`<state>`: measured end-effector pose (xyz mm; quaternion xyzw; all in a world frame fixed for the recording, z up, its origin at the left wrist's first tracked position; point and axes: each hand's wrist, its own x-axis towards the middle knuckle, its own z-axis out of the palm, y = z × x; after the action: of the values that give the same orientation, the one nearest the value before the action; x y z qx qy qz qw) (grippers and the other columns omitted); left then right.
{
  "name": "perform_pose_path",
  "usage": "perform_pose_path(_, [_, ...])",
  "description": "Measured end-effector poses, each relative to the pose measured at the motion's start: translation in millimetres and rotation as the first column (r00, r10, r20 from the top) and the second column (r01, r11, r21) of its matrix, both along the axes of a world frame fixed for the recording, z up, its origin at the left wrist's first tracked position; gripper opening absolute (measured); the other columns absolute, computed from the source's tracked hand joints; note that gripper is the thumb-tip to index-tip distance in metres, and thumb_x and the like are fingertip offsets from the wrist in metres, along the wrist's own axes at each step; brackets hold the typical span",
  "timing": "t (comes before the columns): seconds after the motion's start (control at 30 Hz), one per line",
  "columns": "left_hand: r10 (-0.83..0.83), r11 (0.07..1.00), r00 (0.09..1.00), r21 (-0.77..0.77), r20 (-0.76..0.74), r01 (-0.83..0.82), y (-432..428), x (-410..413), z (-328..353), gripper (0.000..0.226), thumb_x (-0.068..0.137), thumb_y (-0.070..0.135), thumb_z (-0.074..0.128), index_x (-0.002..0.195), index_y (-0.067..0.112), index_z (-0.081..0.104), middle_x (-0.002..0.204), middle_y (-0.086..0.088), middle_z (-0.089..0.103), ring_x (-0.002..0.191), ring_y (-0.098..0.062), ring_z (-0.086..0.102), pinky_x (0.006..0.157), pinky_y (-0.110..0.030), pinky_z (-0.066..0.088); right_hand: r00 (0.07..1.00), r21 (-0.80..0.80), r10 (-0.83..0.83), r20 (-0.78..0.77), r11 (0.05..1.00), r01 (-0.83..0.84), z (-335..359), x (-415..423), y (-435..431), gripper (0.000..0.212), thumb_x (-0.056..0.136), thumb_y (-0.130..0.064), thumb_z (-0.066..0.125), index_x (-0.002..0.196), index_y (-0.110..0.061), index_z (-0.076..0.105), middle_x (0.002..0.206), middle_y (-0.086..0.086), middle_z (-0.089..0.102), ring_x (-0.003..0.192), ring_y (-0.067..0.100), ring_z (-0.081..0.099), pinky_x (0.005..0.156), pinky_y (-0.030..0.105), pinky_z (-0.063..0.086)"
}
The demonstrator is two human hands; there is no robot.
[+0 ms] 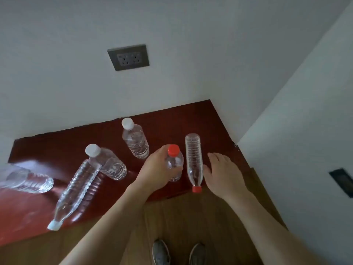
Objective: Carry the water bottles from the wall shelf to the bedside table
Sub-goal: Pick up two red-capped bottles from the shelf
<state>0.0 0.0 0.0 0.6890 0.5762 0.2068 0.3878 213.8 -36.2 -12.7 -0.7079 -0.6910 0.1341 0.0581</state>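
a dark red shelf (pixel 57 146) runs along a white wall into a corner, and six clear water bottles are on it. the left hand (pixel 156 169) grips the upright red-capped bottle (pixel 174 165) near the shelf's front edge, fingers curled round its body below the cap, the thumb on the far side. just right of it the lying red-capped bottle (pixel 193 159) rests on its side, base toward the wall and cap poking over the front edge. the right hand (pixel 223 173) is beside that lying bottle, palm down, fingers straight and loosely spread, holding nothing; whether its thumb touches the bottle cannot be told. further back stands the rear white-capped bottle (pixel 135 140), near the wall. to the left stands the nearer white-capped bottle (pixel 107 161), and the lying white-capped bottle (pixel 76 190) stretches from beside it to the front edge, cap hanging past the edge. at the far left a blurred bottle (pixel 28 180) lies on its side, partly cut off by the frame. a grey double socket plate (pixel 128 57) sits on the wall above the shelf. below, a wooden floor (pixel 191 217) shows with the person's left shoe (pixel 161 252) and right shoe (pixel 197 253). a dark wall plate (pixel 342 181) is on the right-hand wall.
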Motion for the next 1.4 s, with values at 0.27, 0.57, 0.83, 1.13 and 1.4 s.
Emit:
perform_pose_path(0.27, [0.007,0.999,1.0,0.04,-0.03,-0.006,0,-1,-6,0.043,0.079,0.035,0.079,0.11,0.047,0.05,0.097,0.02,0.062,0.085,0.006,0.059,0.068,-0.012,0.039,0.969,-0.152,-0.186,-0.163,0.975,0.161,-70,-29,-29,0.059,0.086,-0.052,0.054,0.134,-0.022,0.038,0.109,-0.004,0.062,0.092,0.013,0.061,0.071,0.03,0.056])
perform_pose_path(0.57, [-0.005,0.997,0.999,0.074,-0.035,0.008,0,-4,-13,0.044,0.08,0.035,0.078,0.115,0.04,0.052,0.101,0.019,0.063,0.092,0.001,0.06,0.076,-0.021,0.049,0.922,-0.189,-0.309,-0.233,0.944,0.269,-84,-38,-30,0.056,0.088,-0.035,0.065,0.131,-0.021,0.032,0.102,-0.004,0.068,0.073,0.008,0.066,0.056,0.021,0.054])
perform_pose_path(0.83, [-0.008,0.998,0.999,0.058,-0.035,0.01,-3,-2,-9,0.043,0.082,0.034,0.076,0.118,0.034,0.054,0.1,0.017,0.062,0.09,-0.002,0.06,0.077,-0.023,0.049,0.948,0.038,-0.229,-0.221,0.969,0.243,-16,-11,-25,0.033,0.078,-0.042,0.072,0.101,-0.027,0.054,0.084,-0.013,0.057,0.067,0.0,0.057,0.058,0.022,0.055])
perform_pose_path(1.13, [0.001,0.998,0.999,0.06,-0.05,0.003,0,-3,-10,0.041,0.079,0.039,0.077,0.115,0.035,0.055,0.096,0.016,0.062,0.085,-0.003,0.06,0.071,-0.023,0.046,0.966,0.27,-0.079,-0.248,0.951,0.148,35,-17,11,0.021,0.08,-0.034,0.069,0.094,-0.02,0.061,0.08,-0.008,0.053,0.069,0.008,0.054,0.065,0.024,0.049])
perform_pose_path(1.4, [0.008,0.998,0.998,0.067,-0.065,-0.004,1,-4,-14,0.047,0.078,0.04,0.078,0.118,0.036,0.054,0.1,0.018,0.061,0.091,-0.002,0.06,0.078,-0.027,0.052,0.949,0.302,-0.039,-0.312,0.943,0.138,26,-12,18,0.028,0.08,-0.038,0.07,0.101,-0.021,0.061,0.084,-0.007,0.055,0.074,0.006,0.054,0.068,0.017,0.042])
